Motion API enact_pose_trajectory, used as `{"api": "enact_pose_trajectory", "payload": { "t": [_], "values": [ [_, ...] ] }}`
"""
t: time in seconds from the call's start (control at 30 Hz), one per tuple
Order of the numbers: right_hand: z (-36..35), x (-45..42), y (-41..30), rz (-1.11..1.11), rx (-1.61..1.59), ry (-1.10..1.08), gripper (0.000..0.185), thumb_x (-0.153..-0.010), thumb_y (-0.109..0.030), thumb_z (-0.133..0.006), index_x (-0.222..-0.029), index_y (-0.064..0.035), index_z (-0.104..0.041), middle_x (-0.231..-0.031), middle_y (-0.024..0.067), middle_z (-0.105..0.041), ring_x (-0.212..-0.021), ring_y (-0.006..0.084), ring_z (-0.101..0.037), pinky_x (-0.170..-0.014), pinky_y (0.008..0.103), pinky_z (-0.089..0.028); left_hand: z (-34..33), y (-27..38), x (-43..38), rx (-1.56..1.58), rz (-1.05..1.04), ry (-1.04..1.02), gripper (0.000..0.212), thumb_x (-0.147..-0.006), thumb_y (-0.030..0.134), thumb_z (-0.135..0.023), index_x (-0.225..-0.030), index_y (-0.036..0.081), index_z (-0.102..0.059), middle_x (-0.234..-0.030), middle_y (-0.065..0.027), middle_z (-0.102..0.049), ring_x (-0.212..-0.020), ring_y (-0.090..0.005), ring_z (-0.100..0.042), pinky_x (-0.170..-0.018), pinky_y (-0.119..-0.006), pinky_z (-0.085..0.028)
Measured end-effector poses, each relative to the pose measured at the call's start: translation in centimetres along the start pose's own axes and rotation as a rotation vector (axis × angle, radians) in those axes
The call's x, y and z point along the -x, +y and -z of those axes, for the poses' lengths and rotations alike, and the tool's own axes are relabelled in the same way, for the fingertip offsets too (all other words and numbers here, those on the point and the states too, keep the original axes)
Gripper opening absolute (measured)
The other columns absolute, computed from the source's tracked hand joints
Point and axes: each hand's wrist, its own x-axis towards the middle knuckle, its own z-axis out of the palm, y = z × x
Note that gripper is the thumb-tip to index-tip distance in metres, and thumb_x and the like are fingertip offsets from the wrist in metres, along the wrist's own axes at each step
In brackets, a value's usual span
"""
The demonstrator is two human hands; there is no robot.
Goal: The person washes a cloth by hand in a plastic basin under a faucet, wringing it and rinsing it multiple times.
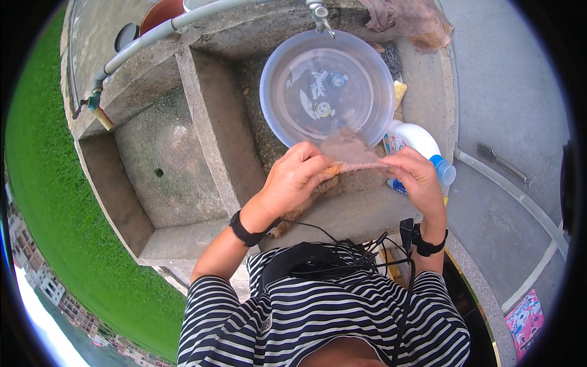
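A pinkish-brown cloth (351,146) is stretched between my two hands, its upper edge taut and its body hanging over the near rim of a translucent plastic basin (270,108). My left hand (296,179) pinches one end, where an orange-yellow patch shows. At the other end, the fingertips of my right hand (412,176) grip the edge. The basin sits in a concrete sink (250,124) and has cartoon prints on its bottom. Just beyond my right hand lies a white bottle (417,136) with a blue cap. Under my left wrist, a brown fuzzy cloth (302,208) rests on the sink's near ledge.
A metal tap (321,18) juts over the basin's far rim. A second tap (100,112) hangs above the left sink compartment (169,183). Another worn cloth (412,23) drapes over the far right corner. A yellow sponge (400,93) and a brush (502,161) lie to the right.
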Motion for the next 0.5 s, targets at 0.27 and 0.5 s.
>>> {"api": "enact_pose_trajectory", "payload": {
  "t": [0.27,0.5],
  "values": [
    [-0.3,-0.2,-0.3,0.027,0.034,-0.042,0.021,-0.082,0.003,-0.06,-0.101,0.0005,-0.068,-0.086,0.0052,-0.063,-0.078,0.0149,-0.057,-0.071,0.0259,-0.045,0.7,0.7,0.1,0.036,-0.184,-0.016,0.022,-0.076,0.018,-0.072,-0.092,0.005,-0.064,-0.081,-0.0081,-0.056,-0.078,-0.0281,-0.055,-0.067,-0.037,-0.046],
    [-1.5,-0.9,0.3,0.058,-0.059,-0.133,0.03,-0.087,0.004,-0.056,-0.114,-0.0026,-0.064,-0.1,0.0074,-0.06,-0.094,0.0173,-0.057,-0.083,0.0271,-0.045,3.0,4.4,1.2,0.203,-0.167,-0.127,0.02,-0.08,0.02,-0.071,-0.09,0.004,-0.064,-0.082,-0.0089,-0.059,-0.074,-0.0276,-0.058,-0.068,-0.036,-0.048]
  ]
}}
